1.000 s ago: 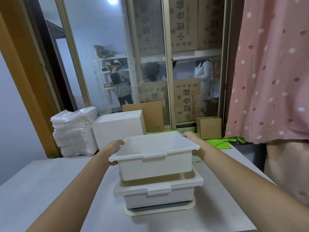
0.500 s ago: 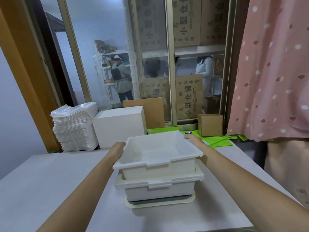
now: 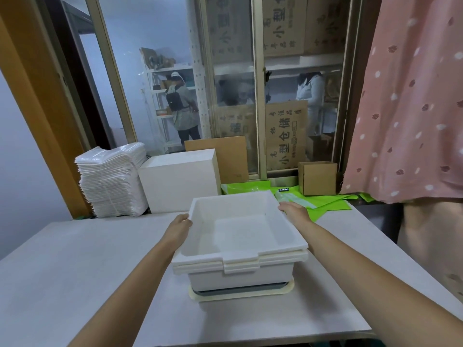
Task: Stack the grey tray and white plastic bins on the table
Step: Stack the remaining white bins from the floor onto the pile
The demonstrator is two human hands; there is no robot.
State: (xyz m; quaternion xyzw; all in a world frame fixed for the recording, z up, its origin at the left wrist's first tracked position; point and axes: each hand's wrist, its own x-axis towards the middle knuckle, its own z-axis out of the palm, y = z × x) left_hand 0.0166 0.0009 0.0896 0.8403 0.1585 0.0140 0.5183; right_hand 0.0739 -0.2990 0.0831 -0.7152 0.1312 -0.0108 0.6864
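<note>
— From the head camera, where have the bins ended up?

— The upper white bin (image 3: 240, 229) sits nested inside the lower white bin (image 3: 240, 275), their rims nearly touching, and both stand on the grey tray (image 3: 241, 293) with its cream rim, on the near middle of the pale surface (image 3: 75, 271).

— And the hands?

— The left hand (image 3: 179, 225) holds the upper bin's left rim at the far corner, its fingers curled under the edge. The right hand (image 3: 295, 209) rests on the far right corner; whether its fingers wrap the rim, I cannot tell.

— Anything behind?

— On the far left, a stack of white plastic sheets (image 3: 112, 179), beside it a white box (image 3: 179, 180). To the far right, green bags (image 3: 325, 201) and a small cardboard box (image 3: 318, 177) under a pink curtain (image 3: 411, 101).
</note>
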